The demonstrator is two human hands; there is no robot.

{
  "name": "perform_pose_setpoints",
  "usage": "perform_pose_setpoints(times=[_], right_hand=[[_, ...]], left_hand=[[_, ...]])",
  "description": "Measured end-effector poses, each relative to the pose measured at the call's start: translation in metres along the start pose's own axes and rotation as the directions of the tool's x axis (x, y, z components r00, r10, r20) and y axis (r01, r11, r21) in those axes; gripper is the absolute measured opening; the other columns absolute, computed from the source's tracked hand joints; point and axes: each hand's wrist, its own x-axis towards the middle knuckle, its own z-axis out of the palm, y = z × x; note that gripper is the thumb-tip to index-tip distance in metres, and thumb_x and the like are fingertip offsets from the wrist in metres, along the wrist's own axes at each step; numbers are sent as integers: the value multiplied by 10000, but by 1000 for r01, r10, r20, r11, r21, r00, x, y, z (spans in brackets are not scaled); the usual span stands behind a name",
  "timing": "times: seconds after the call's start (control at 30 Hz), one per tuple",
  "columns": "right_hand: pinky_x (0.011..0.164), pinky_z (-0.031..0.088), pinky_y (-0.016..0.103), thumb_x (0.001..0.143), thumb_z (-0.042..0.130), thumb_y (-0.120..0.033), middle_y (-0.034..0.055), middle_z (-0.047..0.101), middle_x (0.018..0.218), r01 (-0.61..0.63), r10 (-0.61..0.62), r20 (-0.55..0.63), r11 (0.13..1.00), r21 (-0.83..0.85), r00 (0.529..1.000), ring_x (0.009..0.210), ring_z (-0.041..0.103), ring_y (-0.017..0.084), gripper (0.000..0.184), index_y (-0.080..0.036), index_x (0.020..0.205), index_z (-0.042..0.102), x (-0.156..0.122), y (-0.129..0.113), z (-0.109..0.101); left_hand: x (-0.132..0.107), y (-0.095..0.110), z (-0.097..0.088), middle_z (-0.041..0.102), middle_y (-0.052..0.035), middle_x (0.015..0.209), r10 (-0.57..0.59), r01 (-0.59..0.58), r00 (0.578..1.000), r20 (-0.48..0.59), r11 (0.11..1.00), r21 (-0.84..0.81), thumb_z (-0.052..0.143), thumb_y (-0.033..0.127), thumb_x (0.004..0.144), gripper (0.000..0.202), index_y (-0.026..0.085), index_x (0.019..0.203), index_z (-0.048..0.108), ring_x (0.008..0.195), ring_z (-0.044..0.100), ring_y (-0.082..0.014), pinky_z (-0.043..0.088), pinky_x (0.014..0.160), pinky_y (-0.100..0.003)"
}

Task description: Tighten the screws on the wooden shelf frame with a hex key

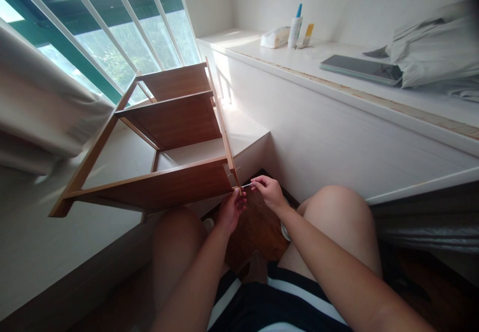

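A brown wooden shelf unit [168, 122] lies tilted on its side on a white window ledge [123, 157], its three boards facing me. My left hand [231, 210] is closed on the near lower corner of the shelf's side rail. My right hand [267, 190] pinches a thin silver tool or screw [247, 185] whose tip meets that same corner. Both hands hover over my bare knees.
A white counter [337, 67] at the right carries a tablet [361, 69], a tissue pack [275, 37], a white bottle [295, 27] and folded cloth [434, 42]. A barred window [112, 22] and a curtain [45, 107] are at left. Dark wood floor [258, 227] lies below my hands.
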Motion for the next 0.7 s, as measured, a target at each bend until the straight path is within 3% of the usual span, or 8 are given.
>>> perform_pose_setpoints(times=[0.27,0.53,0.7], right_hand=[[597,541,302,811,680,-502,67,735,721,-73,72,28,997,38,997,608,665,182,339,-164,810,701,2,7,1],[408,365,220,808,648,-586,-4,614,529,-156,153,58,986,54,987,409,493,97,438,-173,666,614,8,11,5],[415,392,218,800,658,-581,-1,632,559,-166,162,59,984,65,985,433,522,103,418,-179,688,622,9,9,5]], left_hand=[[0,2,2,724,-38,908,26,-25,1000,-9,999,27,824,493,706,423,179,983,765,700,619,-90,436,590,-201],[2,0,2,726,-38,893,13,-13,1000,2,1000,17,825,504,701,444,167,984,767,686,619,-87,437,582,-200],[4,1,0,720,-34,899,-21,21,1000,18,1000,-6,808,463,733,390,168,985,767,691,621,-84,448,589,-197]])
